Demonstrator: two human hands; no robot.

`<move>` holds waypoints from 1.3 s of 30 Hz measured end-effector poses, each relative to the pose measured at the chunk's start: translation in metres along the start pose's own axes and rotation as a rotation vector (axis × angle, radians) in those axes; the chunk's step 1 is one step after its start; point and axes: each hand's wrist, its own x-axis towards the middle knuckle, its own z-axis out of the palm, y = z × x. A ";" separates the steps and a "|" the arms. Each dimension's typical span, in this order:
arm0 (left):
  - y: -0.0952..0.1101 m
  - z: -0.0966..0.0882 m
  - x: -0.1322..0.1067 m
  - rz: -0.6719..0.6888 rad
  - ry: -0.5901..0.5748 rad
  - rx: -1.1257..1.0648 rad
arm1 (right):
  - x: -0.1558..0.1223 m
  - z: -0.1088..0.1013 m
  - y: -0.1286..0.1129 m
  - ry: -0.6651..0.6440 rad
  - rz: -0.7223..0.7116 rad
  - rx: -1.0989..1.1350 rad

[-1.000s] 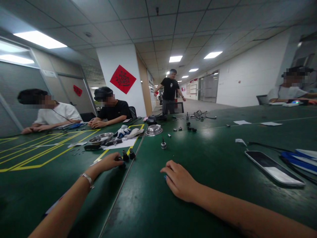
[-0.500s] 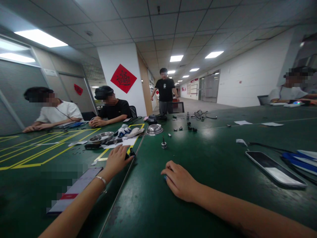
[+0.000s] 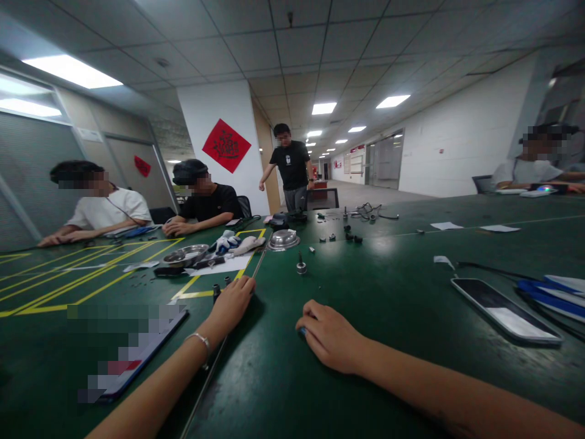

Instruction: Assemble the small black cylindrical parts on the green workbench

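Observation:
My left hand [image 3: 234, 303] lies low over the table seam, fingers bent down and close together. What is under them, if anything, is hidden. Just left of it stand two small dark cylindrical pieces, a nearer one [image 3: 216, 292] and a farther one [image 3: 227, 280]. My right hand [image 3: 331, 335] rests on the green table [image 3: 274, 372] with curled fingers. A blue spot shows by its thumb; whether it is a nail or an object I cannot tell. Beyond both hands stands a silver round piece with a dark stem [image 3: 301, 267].
An upturned metal bowl [image 3: 284, 241], another metal bowl [image 3: 185, 254], gloves [image 3: 227, 241] and several small dark parts [image 3: 351, 236] lie farther back. A phone [image 3: 505, 312] is at right, a partly blurred flat object [image 3: 150, 350] at left. Co-workers sit across; one person [image 3: 292, 164] stands behind the table.
My left hand has moved slightly right and its fingers have bent down, uncovering two dark pieces on its left. My right hand stays nearly still. The standing person has shifted left.

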 end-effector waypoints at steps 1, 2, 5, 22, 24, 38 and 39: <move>0.000 0.001 0.000 0.006 -0.001 -0.009 | 0.000 0.000 0.000 -0.005 0.003 -0.001; -0.001 0.002 0.000 0.008 0.000 -0.021 | 0.000 -0.001 0.000 -0.009 0.004 -0.002; -0.003 0.006 0.000 0.023 0.008 -0.065 | 0.000 -0.001 -0.001 -0.012 0.001 -0.011; 0.093 -0.007 -0.023 0.296 -0.124 -0.734 | 0.001 0.007 0.003 0.088 0.051 -0.019; 0.093 -0.007 -0.022 0.297 -0.126 -0.761 | 0.001 0.008 0.004 0.086 0.062 -0.016; 0.092 -0.004 -0.029 0.331 -0.150 -0.799 | 0.001 0.008 0.004 0.109 -0.017 0.009; 0.091 -0.002 -0.029 0.339 -0.126 -0.777 | 0.001 0.008 0.004 0.112 -0.018 0.008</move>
